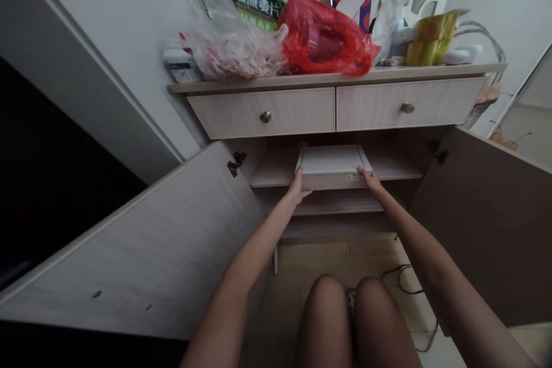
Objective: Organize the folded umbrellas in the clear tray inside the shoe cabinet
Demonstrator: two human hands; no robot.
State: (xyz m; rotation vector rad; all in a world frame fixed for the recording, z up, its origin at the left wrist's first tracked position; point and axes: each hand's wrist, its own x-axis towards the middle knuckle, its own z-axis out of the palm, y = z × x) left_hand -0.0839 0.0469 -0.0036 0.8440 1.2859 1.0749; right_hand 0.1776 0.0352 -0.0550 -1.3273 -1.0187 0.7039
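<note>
A flat white box (331,162) lies on the upper shelf (271,172) inside an open wooden cabinet. My left hand (298,187) grips the box's front left corner. My right hand (369,179) grips its front right corner, beside a small label. Both cabinet doors stand wide open, the left door (142,253) and the right door (487,213). My knees (345,310) show at the bottom, in front of the cabinet.
Two shut drawers with round knobs (265,117) sit above the shelf. The cabinet top holds a red plastic bag (328,37), a clear bag (233,49), a green-lettered packet (256,3) and yellow items (431,37). A black cable (409,287) lies on the floor.
</note>
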